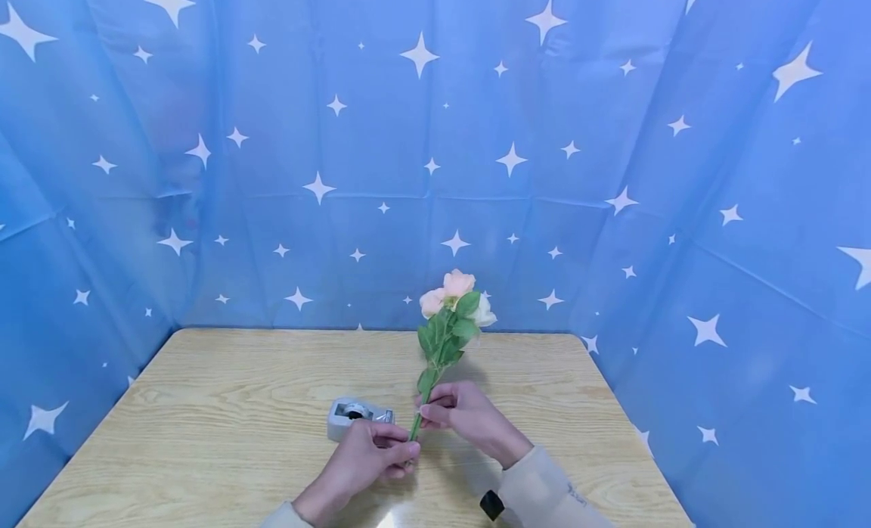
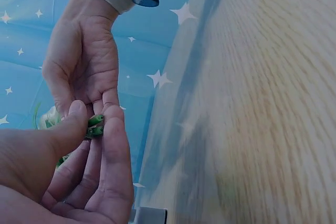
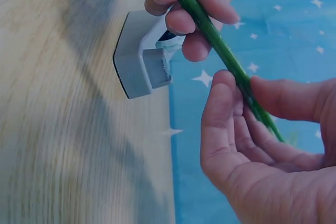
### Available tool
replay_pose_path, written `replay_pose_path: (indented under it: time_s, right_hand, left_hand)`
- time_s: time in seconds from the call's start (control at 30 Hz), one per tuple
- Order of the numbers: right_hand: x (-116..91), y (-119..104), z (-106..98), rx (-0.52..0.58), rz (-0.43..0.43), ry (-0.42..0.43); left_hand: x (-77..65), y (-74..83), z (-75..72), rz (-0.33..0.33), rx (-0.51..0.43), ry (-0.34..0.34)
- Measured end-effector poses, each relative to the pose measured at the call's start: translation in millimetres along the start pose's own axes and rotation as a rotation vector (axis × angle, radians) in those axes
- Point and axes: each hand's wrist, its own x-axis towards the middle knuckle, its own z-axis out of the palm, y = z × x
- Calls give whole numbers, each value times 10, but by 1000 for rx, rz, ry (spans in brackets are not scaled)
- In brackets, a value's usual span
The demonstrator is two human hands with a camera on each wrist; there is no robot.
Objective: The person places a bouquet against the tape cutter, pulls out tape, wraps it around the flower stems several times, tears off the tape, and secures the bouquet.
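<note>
Both hands hold a small bunch of flowers (image 1: pixel 457 290), pale pink and white blooms with green leaves, tilted with the blooms up and away. Low on the green stems (image 3: pixel 212 38), my left hand (image 1: pixel 361 456) pinches near the cut ends between thumb and fingers. In the left wrist view the stem ends (image 2: pixel 95 120) poke out side by side past the thumb. Higher up, just below the leaves, my right hand (image 1: pixel 469 414) grips the stems with thumb and curled fingers. The right wrist view shows that grip, with the blooms out of frame.
A grey tape dispenser (image 1: pixel 340 420) with a roll in it stands on the wooden table (image 1: pixel 224 407), just beyond my left hand. Blue curtains (image 1: pixel 381 150) with white stars enclose the table at the back and sides. A black device (image 1: pixel 491 505) sits at the right sleeve.
</note>
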Motion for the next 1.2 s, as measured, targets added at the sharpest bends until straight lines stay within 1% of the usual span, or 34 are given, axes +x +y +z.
replay_pose_path:
  time_s: [0.13,0.27,0.33,0.4,0.63,0.93,1.03,1.2]
  right_hand:
    - [-25,-27,-34,-21,-25,-3]
    - [-44,-53,-62,-28,-59,-4]
    - [-50,-71,-73,-27,-68,-3]
    - [-58,-89,-79,-25,-74,0]
    - [-75,-141,-65,8,-107,1]
    - [-121,-194,-45,38,-139,9]
    - [-127,-200,-46,47,-152,3]
    - [-134,-213,-33,56,-184,-2]
  left_hand:
    - [-9,41,-5,-16,-43,-44]
    - [-8,82,-14,-40,-129,-103]
    - [-6,98,-18,-43,-167,-125]
    - [-6,111,-22,-37,-186,-136]
    - [-12,161,17,-16,-199,-105]
    - [-19,201,36,13,-202,-83]
    - [-24,212,44,31,-200,-80]
    - [-37,230,53,87,-191,-72]
